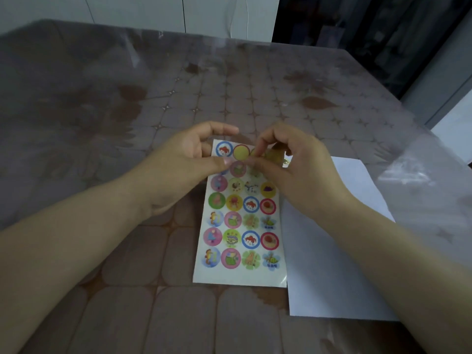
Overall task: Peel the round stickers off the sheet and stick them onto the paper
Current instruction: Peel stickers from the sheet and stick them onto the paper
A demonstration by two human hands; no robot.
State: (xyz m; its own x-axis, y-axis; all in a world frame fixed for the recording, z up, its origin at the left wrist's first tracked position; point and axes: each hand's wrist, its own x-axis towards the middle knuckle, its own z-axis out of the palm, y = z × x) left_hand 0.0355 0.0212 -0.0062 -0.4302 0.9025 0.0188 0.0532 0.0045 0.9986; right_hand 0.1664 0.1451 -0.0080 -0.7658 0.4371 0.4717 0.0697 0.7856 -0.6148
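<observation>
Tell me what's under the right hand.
The top right corner of the sticker sheet and an edge of the white paper lie beneath the right hand, which pinches a sticker. The stickers directly below it are covered.

On the worktop (153, 315), which has a patterned cloth under clear plastic, a sticker sheet (240, 275) with rows of round coloured stickers lies flat, and a white paper (332, 277) lies just beside it on the right. The left hand (184, 164) presses its thumb (219, 163) on the upper part of the sheet, with the fingers loosely curved above the top left corner. The right hand (301, 172) pinches a blurred yellowish sticker (272, 155) over the top row, next to a plain yellow circle (241, 152).
</observation>
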